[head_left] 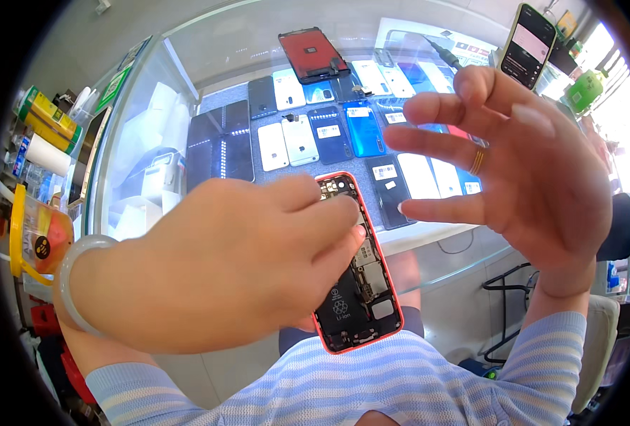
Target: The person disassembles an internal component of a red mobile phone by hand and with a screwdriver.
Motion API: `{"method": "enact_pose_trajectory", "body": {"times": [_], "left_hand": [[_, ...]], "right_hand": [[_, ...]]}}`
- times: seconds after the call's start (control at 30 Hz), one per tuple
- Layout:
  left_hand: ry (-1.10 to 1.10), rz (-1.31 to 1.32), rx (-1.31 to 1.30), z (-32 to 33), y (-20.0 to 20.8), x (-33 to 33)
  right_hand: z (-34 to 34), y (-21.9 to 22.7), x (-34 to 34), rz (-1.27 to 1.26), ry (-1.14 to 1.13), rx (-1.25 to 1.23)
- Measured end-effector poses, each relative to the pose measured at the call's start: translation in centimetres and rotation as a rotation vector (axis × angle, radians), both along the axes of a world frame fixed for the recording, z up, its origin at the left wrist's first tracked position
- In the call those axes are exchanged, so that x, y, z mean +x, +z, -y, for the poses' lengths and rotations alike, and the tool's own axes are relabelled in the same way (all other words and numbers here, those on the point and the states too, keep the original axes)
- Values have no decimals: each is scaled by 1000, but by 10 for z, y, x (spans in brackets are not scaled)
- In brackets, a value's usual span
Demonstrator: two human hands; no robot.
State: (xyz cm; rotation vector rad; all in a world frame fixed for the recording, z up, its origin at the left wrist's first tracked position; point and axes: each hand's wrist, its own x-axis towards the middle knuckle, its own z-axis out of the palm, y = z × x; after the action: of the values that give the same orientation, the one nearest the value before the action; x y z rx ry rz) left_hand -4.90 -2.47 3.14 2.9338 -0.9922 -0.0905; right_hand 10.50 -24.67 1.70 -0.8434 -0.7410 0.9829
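Observation:
An opened phone (382,280) with a red frame is held upright in front of my body, its black battery (340,302) and circuit parts exposed. My left hand (223,263), a pale bangle on its wrist, is closed over the phone's left side. Its curled fingers cover part of the upper inside, so what the fingertips touch there is hidden. My right hand (535,163) is raised to the right, apart from the phone. Its fingers are spread, nothing shows in them, and a gold ring sits on one finger.
Beyond my hands stands a glass display counter (180,71) with rows of phones, including a blue phone (363,130). A red-faced panel (313,55) lies at its far part. A lit phone (528,46) stands upright at far right. A yellow-handled jar (42,234) is at left.

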Motion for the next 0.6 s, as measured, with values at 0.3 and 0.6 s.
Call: {"method": "enact_pose_trajectory", "body": {"times": [0.3, 0.6], "left_hand": [[-89, 141, 95, 6, -12, -4], [-58, -99, -81, -2, 2, 2]], "right_hand": [[12, -14, -28, 1361, -97, -150], [24, -53, -39, 1500, -218, -10]]}}
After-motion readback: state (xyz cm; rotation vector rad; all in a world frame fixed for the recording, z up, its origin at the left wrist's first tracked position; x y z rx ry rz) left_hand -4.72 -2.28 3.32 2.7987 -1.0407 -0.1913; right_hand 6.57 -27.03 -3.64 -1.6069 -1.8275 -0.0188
